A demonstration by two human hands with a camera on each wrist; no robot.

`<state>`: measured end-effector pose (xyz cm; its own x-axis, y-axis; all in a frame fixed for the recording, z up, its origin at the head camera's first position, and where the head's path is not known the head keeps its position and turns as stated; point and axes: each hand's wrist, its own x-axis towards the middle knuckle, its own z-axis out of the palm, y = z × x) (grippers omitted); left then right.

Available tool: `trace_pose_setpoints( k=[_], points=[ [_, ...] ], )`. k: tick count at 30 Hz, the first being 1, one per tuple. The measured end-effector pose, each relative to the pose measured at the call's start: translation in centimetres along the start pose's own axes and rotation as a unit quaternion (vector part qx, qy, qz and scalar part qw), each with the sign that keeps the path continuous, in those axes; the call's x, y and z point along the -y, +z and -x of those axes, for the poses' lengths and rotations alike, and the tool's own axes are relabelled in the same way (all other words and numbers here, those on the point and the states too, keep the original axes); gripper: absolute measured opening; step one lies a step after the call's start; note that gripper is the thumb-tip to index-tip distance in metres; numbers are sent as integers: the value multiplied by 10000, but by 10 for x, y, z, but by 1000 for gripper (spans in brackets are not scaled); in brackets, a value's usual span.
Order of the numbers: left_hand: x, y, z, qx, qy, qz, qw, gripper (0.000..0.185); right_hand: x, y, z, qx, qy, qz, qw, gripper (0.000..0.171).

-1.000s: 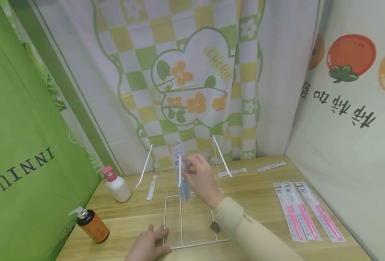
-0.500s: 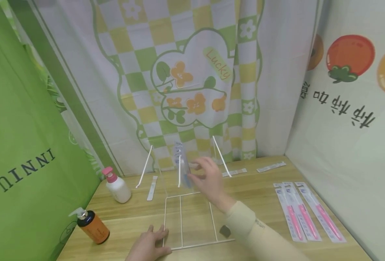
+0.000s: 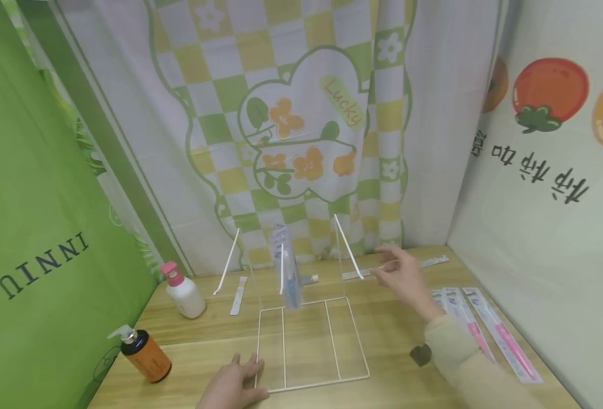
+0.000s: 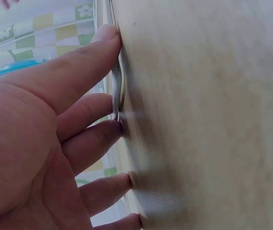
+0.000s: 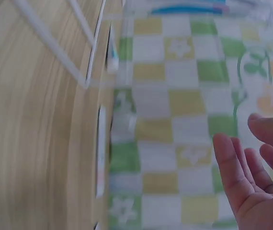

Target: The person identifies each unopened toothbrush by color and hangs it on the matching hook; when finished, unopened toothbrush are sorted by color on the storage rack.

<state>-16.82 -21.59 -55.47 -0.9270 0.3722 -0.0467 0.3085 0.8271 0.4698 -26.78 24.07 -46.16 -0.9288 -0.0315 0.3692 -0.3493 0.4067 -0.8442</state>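
A white wire display rack [image 3: 322,383] stands on the wooden table, with several angled hooks rising above its base. Packaged blue toothbrushes [image 3: 292,278] hang from its middle hook; how many cannot be told. My left hand [image 3: 232,382] rests at the rack's front left corner, its thumb and fingertips pressing the base wire, as the left wrist view [image 4: 55,120] also shows. To the right of the rack, my right hand [image 3: 403,278] is in the air with its fingers loosely bent and holding nothing. Packaged pink toothbrushes [image 3: 503,335] lie beyond it, partly hidden by the sleeve.
A white pump bottle [image 3: 186,295] with a pink top and an orange-labelled dark pump bottle [image 3: 148,355] stand on the left. Slim white strips [image 3: 238,295] lie about the table. A small white-capped tube [image 3: 310,279] shows behind the rack. Curtains enclose the table [image 3: 189,363].
My right hand has let go of the packaged blue toothbrush, now hanging on the middle hook, and moved away to the right. The left hand has stayed at the rack's corner.
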Motion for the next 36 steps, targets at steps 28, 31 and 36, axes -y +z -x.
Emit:
trace_pose_setpoints(
  k=[28, 31, 36],
  points=[
    [4, -1, -2, 131, -55, 170, 9998, 73, -115, -123, 30, 1085, 1687, 1096, 9735, 66],
    [4, -1, -1, 84, -14, 154, 9998, 74, -116, -125, 30, 1064, 1839, 1045, 9716, 67],
    [4, 1, -1, 33, -23, 247, 9997, 74, -115, -124, 29, 1034, 1883, 1033, 9712, 67]
  ],
)
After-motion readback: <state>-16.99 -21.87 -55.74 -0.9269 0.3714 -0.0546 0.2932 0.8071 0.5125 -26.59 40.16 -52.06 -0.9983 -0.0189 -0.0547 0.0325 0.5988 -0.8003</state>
